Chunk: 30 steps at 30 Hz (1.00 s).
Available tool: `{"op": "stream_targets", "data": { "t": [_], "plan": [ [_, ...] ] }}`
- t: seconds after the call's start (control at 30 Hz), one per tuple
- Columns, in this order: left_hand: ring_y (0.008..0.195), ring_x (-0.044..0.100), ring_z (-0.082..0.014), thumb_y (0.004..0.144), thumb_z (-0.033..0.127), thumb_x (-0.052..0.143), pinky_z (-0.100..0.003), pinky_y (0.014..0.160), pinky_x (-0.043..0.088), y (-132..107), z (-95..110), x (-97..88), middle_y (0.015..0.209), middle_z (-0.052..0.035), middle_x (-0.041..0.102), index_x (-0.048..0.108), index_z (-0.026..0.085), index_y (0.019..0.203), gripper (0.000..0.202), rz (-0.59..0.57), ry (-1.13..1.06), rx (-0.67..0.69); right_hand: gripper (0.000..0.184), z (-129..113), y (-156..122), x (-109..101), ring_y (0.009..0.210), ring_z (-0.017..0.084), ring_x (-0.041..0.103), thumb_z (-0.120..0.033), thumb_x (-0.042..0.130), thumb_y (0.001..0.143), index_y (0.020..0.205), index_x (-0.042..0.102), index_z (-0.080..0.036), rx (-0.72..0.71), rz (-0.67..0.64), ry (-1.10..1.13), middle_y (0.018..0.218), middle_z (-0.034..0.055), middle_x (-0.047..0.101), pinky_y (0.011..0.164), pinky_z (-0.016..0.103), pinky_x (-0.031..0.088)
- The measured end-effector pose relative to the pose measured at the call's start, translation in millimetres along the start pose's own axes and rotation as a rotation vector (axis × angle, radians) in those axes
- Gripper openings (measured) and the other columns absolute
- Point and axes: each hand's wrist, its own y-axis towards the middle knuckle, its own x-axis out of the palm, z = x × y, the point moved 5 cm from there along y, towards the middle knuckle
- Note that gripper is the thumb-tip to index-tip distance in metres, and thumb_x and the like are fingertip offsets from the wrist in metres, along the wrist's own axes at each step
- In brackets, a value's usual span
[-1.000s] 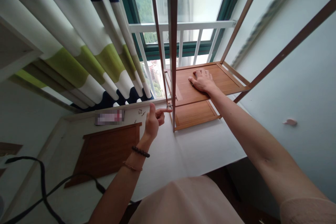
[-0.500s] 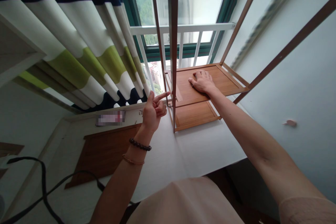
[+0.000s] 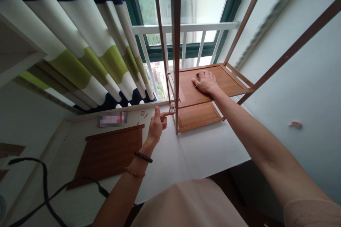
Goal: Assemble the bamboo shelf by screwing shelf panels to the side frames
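My left hand [image 3: 156, 125] is beside the near left post of a brown wooden shelf rack [image 3: 176, 60]. Its index finger is stretched out, touching or almost touching a small bent metal piece [image 3: 172, 108] at the post, perhaps a hex key; the thumb stands up and the other fingers curl in. Nothing shows gripped in that hand. Flat on the upper shelf board [image 3: 223, 78] lies my right hand [image 3: 205, 82], fingers spread. A second shelf board [image 3: 198, 115] sits lower in the rack.
A loose brown wooden panel [image 3: 109, 154] lies on the white tabletop [image 3: 207, 150] at left, near small metal parts [image 3: 144, 114] and a blurred-out packet [image 3: 112, 119]. A black cable [image 3: 44, 184] loops at lower left. Behind are a striped curtain [image 3: 87, 56] and a white railing [image 3: 191, 27].
My left hand has moved down and slightly right, its index finger dropping from above the metal piece to its level. My right hand stays on the upper board.
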Motion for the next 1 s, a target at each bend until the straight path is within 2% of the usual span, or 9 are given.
{"op": "stream_targets", "data": {
  "t": [0.1, 0.27, 0.33, 0.43, 0.57, 0.7, 0.9, 1.0],
  "plan": [
    [0.036, 0.015, -0.0049, 0.081, 0.066, 0.035, -0.021, 0.038, 0.012, 8, 9, 3.0, 0.042, 0.0094, 0.02, 0.066, 0.006, 0.094, 0.07, 0.009, -0.124, -0.03, 0.055, 0, 0, 0, 0.119, 0.031, 0.037, -0.055, 0.034, 0.084, 0.122, 0.047, -0.017, -0.004, -0.001, -0.003, 0.128, 0.0141, 0.044, 0.099, 0.046, 0.027],
    [0.036, 0.012, -0.0046, 0.082, 0.061, 0.039, -0.019, 0.038, 0.014, 10, 34, 19.5, 0.041, 0.011, 0.016, 0.063, 0.008, 0.093, 0.059, -0.112, -0.274, -0.024, 0.055, 1, 0, 0, 0.119, 0.031, 0.037, -0.055, 0.034, 0.084, 0.121, 0.047, -0.017, -0.002, 0.006, -0.01, 0.128, 0.0142, 0.044, 0.099, 0.046, 0.027],
    [0.036, 0.013, -0.0042, 0.082, 0.055, 0.045, -0.018, 0.038, 0.013, 8, 36, 17.8, 0.042, 0.0109, 0.017, 0.061, 0.012, 0.088, 0.047, -0.076, -0.253, -0.013, 0.055, 1, 0, 0, 0.118, 0.031, 0.037, -0.055, 0.034, 0.084, 0.121, 0.047, -0.017, -0.002, 0.001, -0.008, 0.128, 0.0143, 0.045, 0.099, 0.045, 0.027],
    [0.036, 0.016, -0.0038, 0.081, 0.047, 0.052, -0.017, 0.037, 0.013, 3, 26, 10.4, 0.043, 0.0102, 0.02, 0.055, 0.015, 0.074, 0.033, -0.011, -0.206, -0.025, 0.055, 1, 0, 0, 0.119, 0.031, 0.037, -0.056, 0.034, 0.084, 0.121, 0.047, -0.017, -0.007, 0.005, 0.001, 0.128, 0.0142, 0.045, 0.099, 0.046, 0.028],
    [0.036, 0.018, -0.0039, 0.083, 0.048, 0.048, -0.018, 0.037, 0.015, -5, 13, 6.6, 0.042, 0.0085, 0.021, 0.058, 0.012, 0.063, 0.042, -0.058, -0.098, -0.062, 0.054, 1, 1, 0, 0.119, 0.032, 0.037, -0.055, 0.035, 0.083, 0.121, 0.047, -0.018, -0.008, 0.018, 0.006, 0.129, 0.0144, 0.045, 0.098, 0.047, 0.028],
    [0.036, 0.02, -0.0048, 0.082, 0.052, 0.045, -0.02, 0.037, 0.016, -4, 9, 6.7, 0.043, 0.0074, 0.024, 0.067, 0.007, 0.075, 0.051, -0.101, -0.05, -0.107, 0.055, 1, 0, 0, 0.119, 0.032, 0.038, -0.055, 0.034, 0.084, 0.121, 0.047, -0.018, -0.004, 0.011, 0.0, 0.128, 0.014, 0.045, 0.099, 0.046, 0.028],
    [0.035, 0.016, -0.0046, 0.081, 0.055, 0.044, -0.02, 0.036, 0.013, 12, 21, 9.9, 0.041, 0.0088, 0.023, 0.064, 0.007, 0.081, 0.052, -0.068, -0.049, -0.121, 0.055, 0, 0, 0, 0.119, 0.031, 0.037, -0.055, 0.033, 0.084, 0.122, 0.046, -0.017, -0.005, -0.012, -0.015, 0.129, 0.0144, 0.044, 0.099, 0.046, 0.027],
    [0.035, 0.016, -0.0041, 0.08, 0.053, 0.049, -0.019, 0.035, 0.013, 18, 33, 16.1, 0.042, 0.0094, 0.024, 0.063, 0.008, 0.084, 0.047, -0.06, -0.072, -0.063, 0.054, 0, 0, 0, 0.119, 0.032, 0.036, -0.054, 0.033, 0.085, 0.122, 0.046, -0.017, -0.001, -0.008, -0.017, 0.129, 0.0146, 0.044, 0.099, 0.046, 0.027]
  ]
}}
